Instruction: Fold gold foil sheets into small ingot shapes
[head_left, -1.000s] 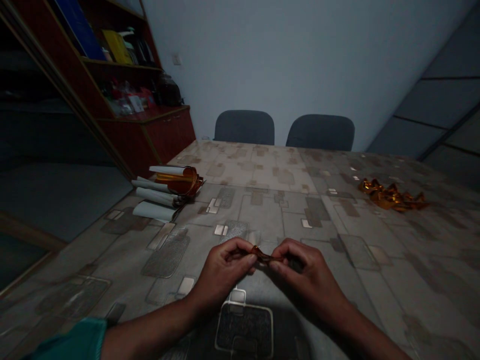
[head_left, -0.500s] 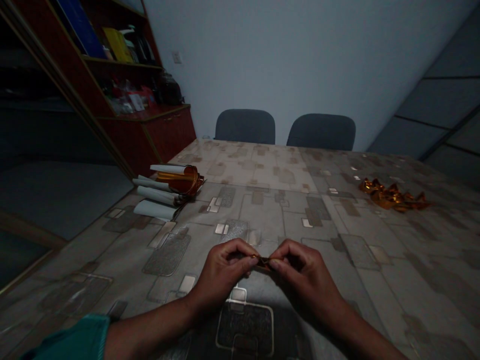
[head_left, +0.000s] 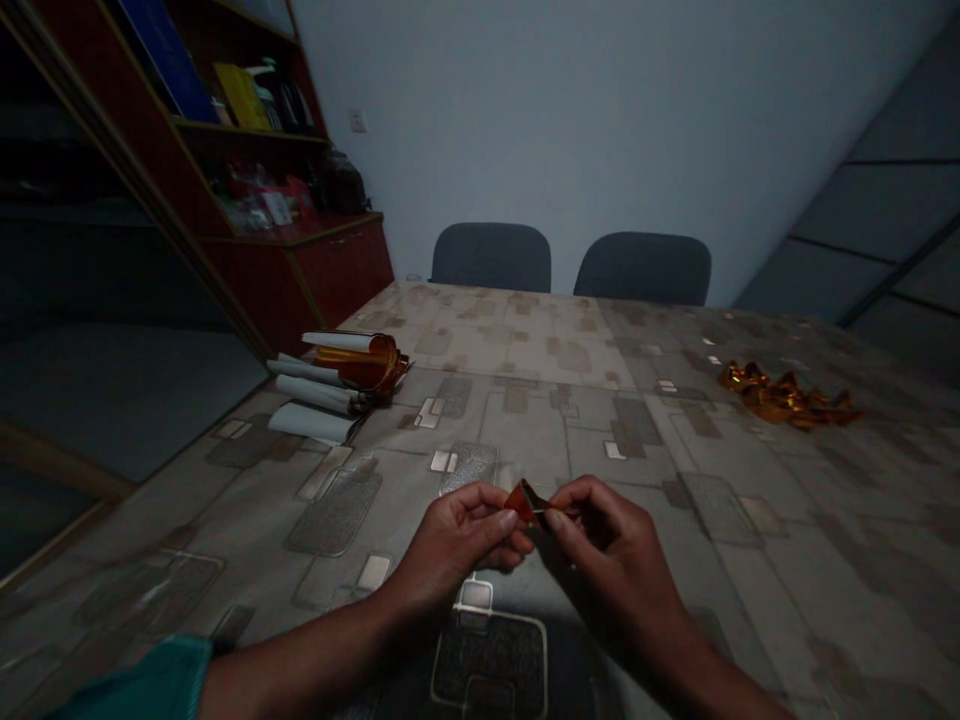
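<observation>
Between my hands, above the near part of the table, is a small folded piece of gold foil paper with a peaked, partly opened shape. My left hand pinches its left side between thumb and fingers. At its right end, my right hand grips it with thumb and forefinger. A stack of curled gold foil paper sheets, pale on the back, lies at the left table edge. Several folded gold foil pieces sit in a cluster on the right.
A patterned cloth covers the table. Two grey chairs stand at its far side, against a pale wall. At the left is a red-brown cabinet with shelves of bags and boxes.
The foil piece was flat and narrow between my fingertips; now it is tilted and opened into a peak. My left fingers have shifted around it, and my right hand stays at its end.
</observation>
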